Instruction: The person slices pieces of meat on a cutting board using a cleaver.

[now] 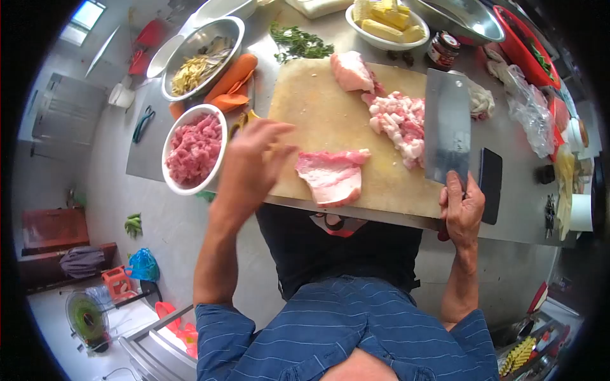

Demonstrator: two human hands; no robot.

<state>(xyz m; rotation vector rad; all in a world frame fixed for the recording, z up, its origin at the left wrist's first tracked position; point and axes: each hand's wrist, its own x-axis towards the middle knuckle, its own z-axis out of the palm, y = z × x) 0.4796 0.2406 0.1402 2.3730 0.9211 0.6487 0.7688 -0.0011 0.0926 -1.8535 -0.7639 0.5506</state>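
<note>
My right hand (462, 206) is wrapped round the handle of a cleaver (448, 127), its broad blade upright over the right side of the cutting board (305, 95). My left hand (249, 168), slightly blurred, hovers over the board's left edge with fingers apart and nothing in them. Between my hands a flat piece of pork (332, 176) lies near the board's front edge. Diced pork (399, 124) is heaped beside the blade, which hides part of it. Another chunk of pork (351, 71) sits at the back of the board.
Left of the board stand a white bowl of cut meat (194, 150), a steel bowl with shredded ginger (190, 73) and carrots (235, 75). Behind are green herbs (298, 43), a bowl of corn (389, 28) and a jar (443, 49). A phone (490, 185) lies right of the cleaver.
</note>
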